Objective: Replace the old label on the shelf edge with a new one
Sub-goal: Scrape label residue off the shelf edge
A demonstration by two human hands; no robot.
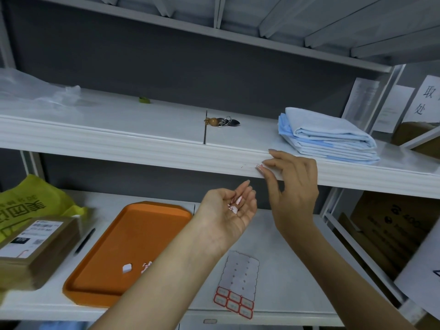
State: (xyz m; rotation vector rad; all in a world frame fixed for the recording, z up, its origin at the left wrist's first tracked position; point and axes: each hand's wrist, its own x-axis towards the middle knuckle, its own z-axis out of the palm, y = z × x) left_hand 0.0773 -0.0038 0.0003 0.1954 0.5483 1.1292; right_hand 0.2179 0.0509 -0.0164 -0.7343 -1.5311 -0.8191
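A torn red-and-white remnant of the old label point(259, 166) clings to the white shelf edge point(147, 152). My right hand point(291, 184) is at that edge, its thumb and fingertips pinching at the remnant. My left hand point(232, 207) lies palm up just below, fingers relaxed, with small torn label scraps point(234, 204) in the palm. A sheet of new red-bordered labels point(234, 302) lies on the lower shelf near its front edge, most of its backing bare.
An orange tray point(114, 253) on the lower shelf holds a white scrap point(127, 268) and label bits. A cardboard parcel point(31, 246), yellow bag point(31, 203) and black pen point(84, 241) lie left. Keys point(222, 121) and folded blue cloth point(328, 136) sit on the upper shelf.
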